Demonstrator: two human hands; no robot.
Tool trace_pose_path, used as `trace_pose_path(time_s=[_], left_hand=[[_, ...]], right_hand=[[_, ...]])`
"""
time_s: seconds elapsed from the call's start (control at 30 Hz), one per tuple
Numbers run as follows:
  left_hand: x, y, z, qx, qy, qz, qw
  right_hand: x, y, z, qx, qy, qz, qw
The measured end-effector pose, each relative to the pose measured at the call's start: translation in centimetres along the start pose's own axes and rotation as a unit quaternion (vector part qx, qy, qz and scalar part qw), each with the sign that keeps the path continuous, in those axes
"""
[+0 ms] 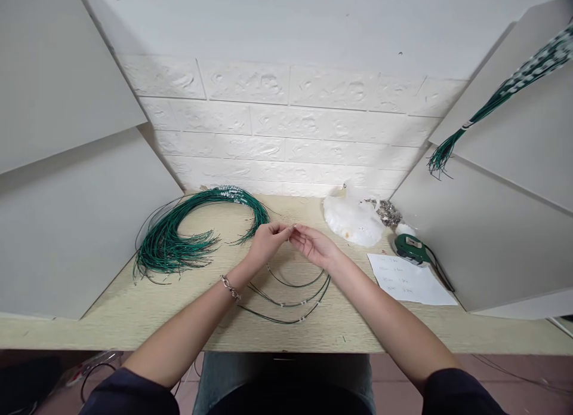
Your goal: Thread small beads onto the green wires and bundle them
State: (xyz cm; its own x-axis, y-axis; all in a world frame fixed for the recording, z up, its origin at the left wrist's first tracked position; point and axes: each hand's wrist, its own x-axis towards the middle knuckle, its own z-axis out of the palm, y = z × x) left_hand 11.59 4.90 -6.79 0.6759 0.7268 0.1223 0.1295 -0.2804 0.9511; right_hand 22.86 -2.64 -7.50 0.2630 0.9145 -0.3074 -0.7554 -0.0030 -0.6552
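My left hand (268,243) and my right hand (314,246) meet fingertip to fingertip over the middle of the table. Thumb and forefinger are pinched on each; whatever sits between them is too small to make out. Beneath the hands lie several thin dark green cords (280,322) curved in arcs, some with small whitish pieces near their middles. Their upper ends are hidden behind my hands and wrists. Just beyond my left hand rests a thick bundle of green cords (168,248), bent into a horseshoe, with white pieces along its top.
At the right are a white plastic bag (353,218), a pile of small metallic pieces (388,213), a green tape measure (410,248) and a handwritten paper sheet (409,280). Another tied cord bundle (487,107) hangs over the right panel. White panels and a brick-patterned wall (286,122) enclose the table.
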Motion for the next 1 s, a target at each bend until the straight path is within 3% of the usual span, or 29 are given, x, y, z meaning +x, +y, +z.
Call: trace_pose_path(time_s=[0.43,0.73,1.0], left_hand=[[-0.01,0.15,-0.14,0.019,0.012,-0.001,1.0],[0.17,0.24,-0.12,0.042,0.013,-0.003,0.999],[0.02,0.26,0.03,0.029,0.009,0.008,0.999]], right_hand=[[0.36,0.53,-0.39,-0.025,-0.044,-0.056,0.997],[0.23,0.58,-0.2,-0.082,-0.005,-0.127,0.989],[0.04,0.11,-0.11,-0.114,0.005,-0.121,0.986]])
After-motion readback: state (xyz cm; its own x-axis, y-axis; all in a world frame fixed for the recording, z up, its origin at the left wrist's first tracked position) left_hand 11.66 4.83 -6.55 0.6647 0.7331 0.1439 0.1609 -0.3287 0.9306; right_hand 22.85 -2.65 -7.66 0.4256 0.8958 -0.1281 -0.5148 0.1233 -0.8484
